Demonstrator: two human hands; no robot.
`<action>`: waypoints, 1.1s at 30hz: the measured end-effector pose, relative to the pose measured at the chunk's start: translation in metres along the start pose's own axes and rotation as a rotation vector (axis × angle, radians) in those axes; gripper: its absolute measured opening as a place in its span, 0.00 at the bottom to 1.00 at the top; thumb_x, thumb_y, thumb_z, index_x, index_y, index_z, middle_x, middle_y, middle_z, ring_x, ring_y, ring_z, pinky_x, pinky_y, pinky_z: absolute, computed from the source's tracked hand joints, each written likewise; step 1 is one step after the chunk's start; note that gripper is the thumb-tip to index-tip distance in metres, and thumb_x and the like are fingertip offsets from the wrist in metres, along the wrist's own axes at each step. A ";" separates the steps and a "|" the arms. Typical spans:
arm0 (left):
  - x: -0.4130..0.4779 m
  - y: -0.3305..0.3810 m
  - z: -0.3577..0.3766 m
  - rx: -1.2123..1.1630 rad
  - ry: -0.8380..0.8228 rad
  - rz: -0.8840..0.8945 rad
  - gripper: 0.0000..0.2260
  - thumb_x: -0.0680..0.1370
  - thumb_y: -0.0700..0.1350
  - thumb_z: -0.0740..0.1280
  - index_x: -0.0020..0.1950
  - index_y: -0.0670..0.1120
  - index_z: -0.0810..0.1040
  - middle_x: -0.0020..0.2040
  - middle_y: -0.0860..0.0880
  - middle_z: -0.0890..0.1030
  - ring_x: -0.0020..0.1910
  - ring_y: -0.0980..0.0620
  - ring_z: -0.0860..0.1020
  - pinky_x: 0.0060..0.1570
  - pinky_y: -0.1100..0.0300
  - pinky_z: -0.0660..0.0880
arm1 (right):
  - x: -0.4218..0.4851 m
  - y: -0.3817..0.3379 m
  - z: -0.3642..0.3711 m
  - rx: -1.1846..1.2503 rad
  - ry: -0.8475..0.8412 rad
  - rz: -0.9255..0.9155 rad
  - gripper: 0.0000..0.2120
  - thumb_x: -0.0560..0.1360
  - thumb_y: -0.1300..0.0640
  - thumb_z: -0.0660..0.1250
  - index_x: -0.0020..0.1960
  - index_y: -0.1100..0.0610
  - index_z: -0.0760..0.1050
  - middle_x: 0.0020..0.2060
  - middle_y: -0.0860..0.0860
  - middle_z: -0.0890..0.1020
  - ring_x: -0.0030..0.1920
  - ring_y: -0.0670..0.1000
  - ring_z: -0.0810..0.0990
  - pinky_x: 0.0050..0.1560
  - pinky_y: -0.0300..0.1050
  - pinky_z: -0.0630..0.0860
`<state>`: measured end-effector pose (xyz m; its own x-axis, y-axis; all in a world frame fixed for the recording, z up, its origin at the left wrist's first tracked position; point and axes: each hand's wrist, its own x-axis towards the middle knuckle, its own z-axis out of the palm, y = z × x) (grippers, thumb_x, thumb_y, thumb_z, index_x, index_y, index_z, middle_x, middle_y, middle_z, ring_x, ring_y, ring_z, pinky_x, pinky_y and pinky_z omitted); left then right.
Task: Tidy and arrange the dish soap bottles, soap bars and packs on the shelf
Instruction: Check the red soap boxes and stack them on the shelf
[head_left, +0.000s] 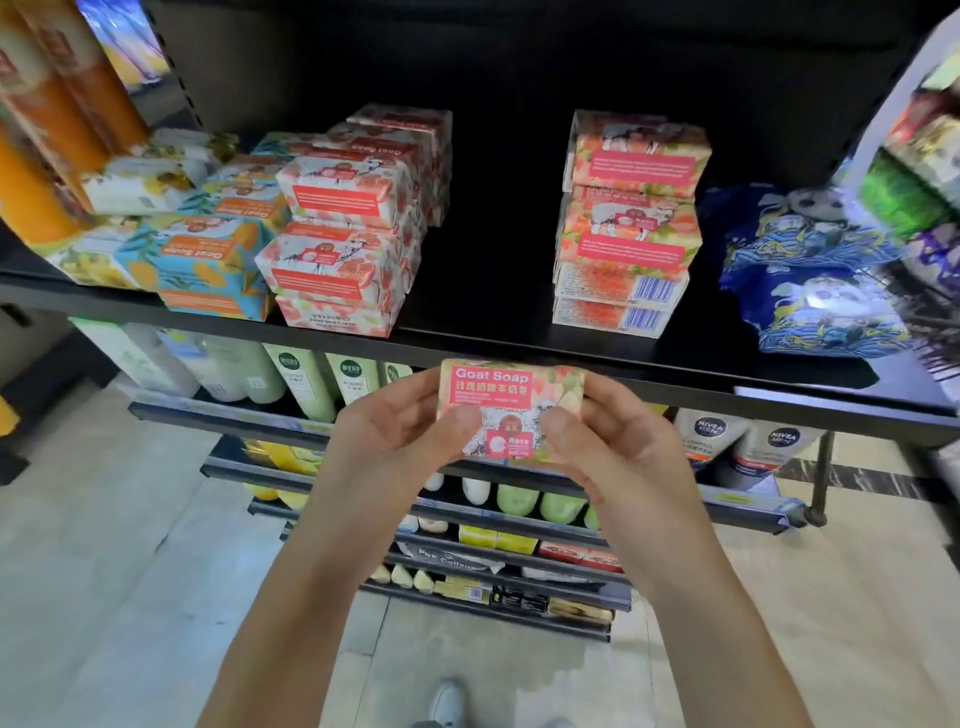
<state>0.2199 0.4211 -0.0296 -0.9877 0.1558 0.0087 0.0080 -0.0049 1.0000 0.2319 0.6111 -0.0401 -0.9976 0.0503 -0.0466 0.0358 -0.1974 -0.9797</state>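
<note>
While stacks of boxed soap (343, 249) sit on the black shelf (519, 343), the left hand (400, 431) and right hand (613, 441) together grip a pink Goat Soap rose bar (511, 400) just below its front edge.

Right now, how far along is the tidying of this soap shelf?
Partly done, it seems. A left pink stack and a right pink stack already stand on the shelf, a gap between them. In hand: the left hand and right hand hold one rose Goat Soap bar before the shelf edge, not yet placed. Left: that bar, the skewed blue-orange bars and the slumped blue packs.
</note>
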 end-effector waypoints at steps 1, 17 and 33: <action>0.000 -0.003 -0.002 -0.013 -0.008 0.003 0.19 0.76 0.47 0.70 0.66 0.49 0.80 0.56 0.51 0.87 0.58 0.50 0.84 0.60 0.55 0.79 | -0.001 -0.001 0.001 -0.035 -0.007 -0.001 0.22 0.69 0.50 0.74 0.63 0.51 0.79 0.53 0.51 0.87 0.55 0.51 0.86 0.54 0.42 0.80; 0.004 -0.013 -0.026 -0.246 -0.064 -0.069 0.31 0.73 0.57 0.74 0.72 0.46 0.74 0.64 0.47 0.83 0.65 0.49 0.81 0.64 0.54 0.78 | 0.006 0.006 0.018 -0.094 -0.027 -0.260 0.23 0.68 0.61 0.76 0.62 0.58 0.78 0.56 0.53 0.86 0.60 0.53 0.83 0.57 0.45 0.80; 0.011 -0.010 -0.040 -0.430 -0.004 -0.054 0.19 0.81 0.49 0.70 0.65 0.36 0.79 0.60 0.41 0.85 0.62 0.44 0.82 0.65 0.50 0.77 | 0.006 0.003 0.033 -0.183 -0.036 -0.128 0.32 0.68 0.42 0.80 0.69 0.44 0.76 0.64 0.45 0.82 0.65 0.47 0.80 0.68 0.53 0.76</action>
<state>0.2031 0.3836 -0.0399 -0.9843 0.1711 -0.0423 -0.1099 -0.4080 0.9063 0.2236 0.5783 -0.0367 -0.9961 0.0279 0.0842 -0.0845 -0.0102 -0.9964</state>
